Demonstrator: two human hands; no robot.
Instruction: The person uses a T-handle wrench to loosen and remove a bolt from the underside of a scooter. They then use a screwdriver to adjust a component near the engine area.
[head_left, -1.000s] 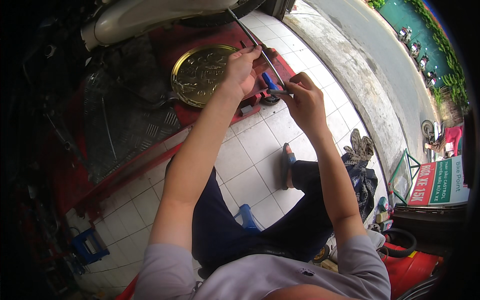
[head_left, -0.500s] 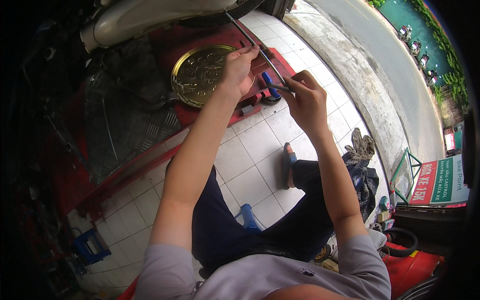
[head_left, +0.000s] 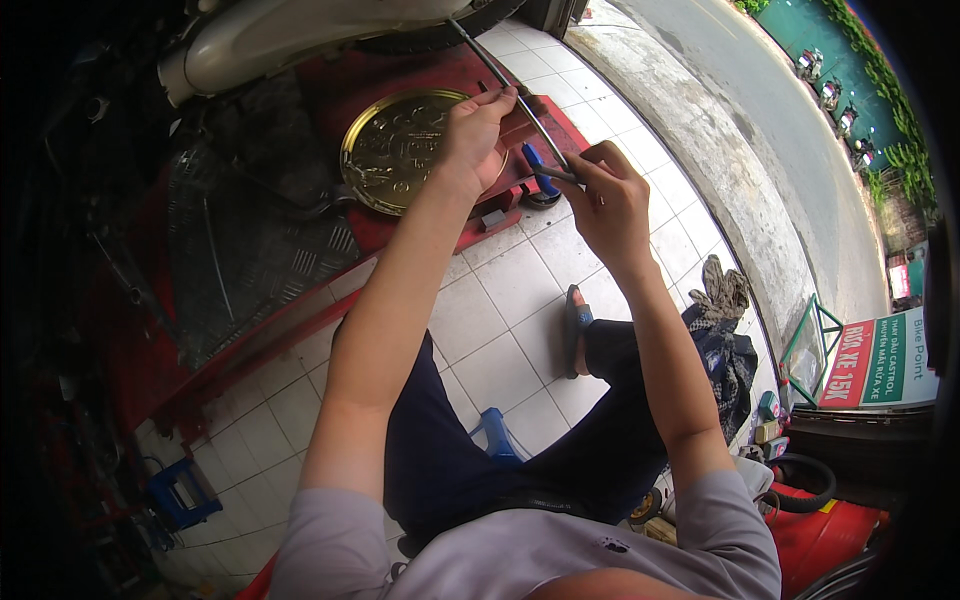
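Observation:
A long metal T-handle wrench [head_left: 537,127] slants from the underside of a pale motorbike body part [head_left: 310,45] toward me. My left hand [head_left: 475,138] pinches its shaft about halfway along, thumb and forefinger closed on it. At the near end, the fingers of my right hand [head_left: 610,190] are closed around the crossbar. The wrench's far tip meets the bike's lower edge; what it engages there cannot be made out. Below my left hand, a round gold-coloured tray [head_left: 365,160] with small metal parts in it rests on a red platform [head_left: 400,70].
Beside the platform's corner is a blue-and-black caster wheel [head_left: 540,180]. A blue stool [head_left: 495,435] shows between my legs, and another blue stool [head_left: 183,492] stands at left. Dark cloths [head_left: 722,320] lie at right, near a signboard [head_left: 880,360] and the street.
Both hands keep their grip on the wrench and have barely moved. The view has shifted very slightly.

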